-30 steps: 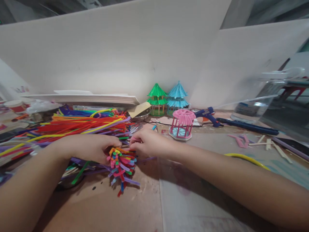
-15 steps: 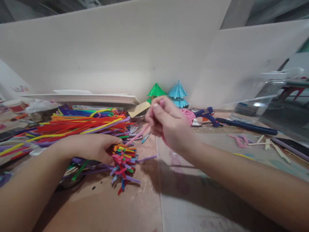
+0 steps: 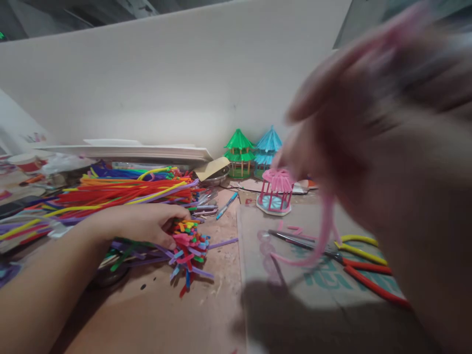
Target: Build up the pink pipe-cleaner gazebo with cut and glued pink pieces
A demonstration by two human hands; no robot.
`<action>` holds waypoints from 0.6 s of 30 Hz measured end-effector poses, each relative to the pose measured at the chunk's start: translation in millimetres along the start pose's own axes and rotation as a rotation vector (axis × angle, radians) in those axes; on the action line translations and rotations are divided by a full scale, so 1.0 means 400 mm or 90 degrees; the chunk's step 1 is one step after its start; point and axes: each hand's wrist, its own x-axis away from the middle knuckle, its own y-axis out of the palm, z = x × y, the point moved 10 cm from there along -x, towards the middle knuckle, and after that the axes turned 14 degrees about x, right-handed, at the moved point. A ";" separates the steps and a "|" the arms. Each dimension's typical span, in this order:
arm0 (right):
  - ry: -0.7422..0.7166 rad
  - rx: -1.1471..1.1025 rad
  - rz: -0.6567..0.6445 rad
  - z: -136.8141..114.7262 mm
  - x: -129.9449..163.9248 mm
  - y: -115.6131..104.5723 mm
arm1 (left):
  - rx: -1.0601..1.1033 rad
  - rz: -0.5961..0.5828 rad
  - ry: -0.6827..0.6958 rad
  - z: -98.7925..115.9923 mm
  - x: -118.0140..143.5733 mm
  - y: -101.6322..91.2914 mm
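My left hand [image 3: 147,223] is closed around a thick bundle of coloured pipe cleaners [image 3: 190,250], whose cut ends point toward me on the table. Close to the camera at the right, my right hand [image 3: 361,132] is raised and smeared by motion. A pink pipe cleaner [image 3: 324,236] hangs from it in a curve, and more pink shows above the fingers. Beyond that hand stands a small pink pavilion model [image 3: 276,191] with posts on a pale base. Red- and yellow-handled pliers [image 3: 335,253] lie on the mat below it.
More pipe cleaners [image 3: 121,191] are piled at the left, in front of stacked boards [image 3: 129,151]. A green pavilion model [image 3: 239,152] and a blue one [image 3: 269,145] stand against the white wall. A blue pen [image 3: 227,205] lies mid-table, left of the grey mat [image 3: 295,305].
My right hand has swung up and right, toward the camera, drawing the pink pipe cleaner away from the bundle. The pink pavilion and pliers now show. My left hand stays on the bundle.
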 end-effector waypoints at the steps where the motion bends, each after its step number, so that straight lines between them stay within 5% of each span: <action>1: -0.009 0.112 -0.038 0.025 0.008 0.049 | 0.004 0.003 0.011 0.000 0.001 -0.002; 5: 0.053 0.394 -0.223 0.221 0.040 0.217 | 0.037 -0.014 0.033 0.006 0.006 -0.002; 9: 0.113 0.506 -0.311 0.376 0.056 0.263 | 0.022 -0.014 0.027 0.015 0.007 -0.005; 18: 0.195 0.435 -0.316 0.440 0.080 0.275 | 0.027 -0.012 0.019 0.002 -0.003 -0.003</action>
